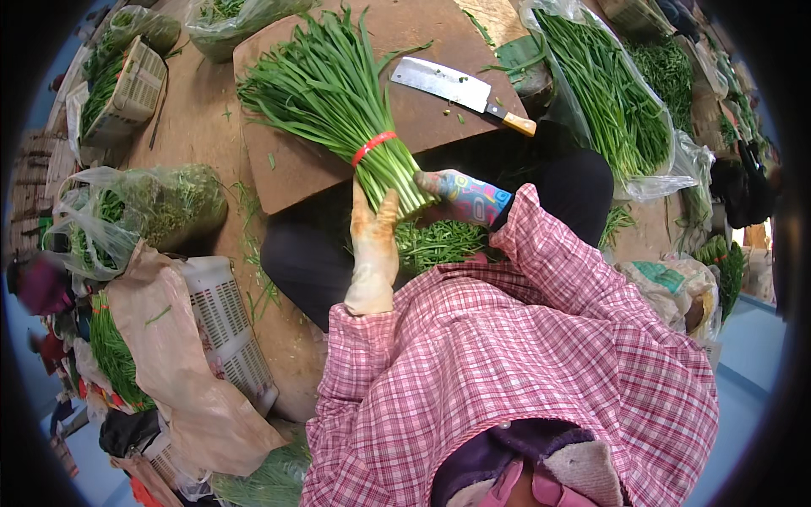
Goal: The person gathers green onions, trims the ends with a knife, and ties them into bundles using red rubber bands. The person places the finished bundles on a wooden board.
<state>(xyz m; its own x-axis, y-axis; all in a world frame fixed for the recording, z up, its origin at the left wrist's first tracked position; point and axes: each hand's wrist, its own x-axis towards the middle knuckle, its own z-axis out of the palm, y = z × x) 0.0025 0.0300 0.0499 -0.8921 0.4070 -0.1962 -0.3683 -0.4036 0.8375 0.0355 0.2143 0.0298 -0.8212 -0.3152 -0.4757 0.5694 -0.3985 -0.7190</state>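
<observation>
A large bunch of garlic chives [323, 95] is bound by a red band [374, 147] near its pale stem end. My left hand [374, 244], in a stained cream glove, holds the stem end from below and the left. On the other side, my right hand [447, 187], with a patterned cuff, grips the same cut ends. The leaves rest over a brown board [298, 171]. Right of them on the board lies a cleaver [443, 82] with a wooden handle, green scraps on its blade. Cut trimmings [440, 241] lie below the bunch, between my legs.
At the upper right, a clear plastic bag [665, 146] holds long loose chives. Bags of greens [180, 203] stand at left, near a white plastic crate [222, 317] partly under a tan sheet [171, 361]. Another crate [130, 95] of greens tilts at upper left.
</observation>
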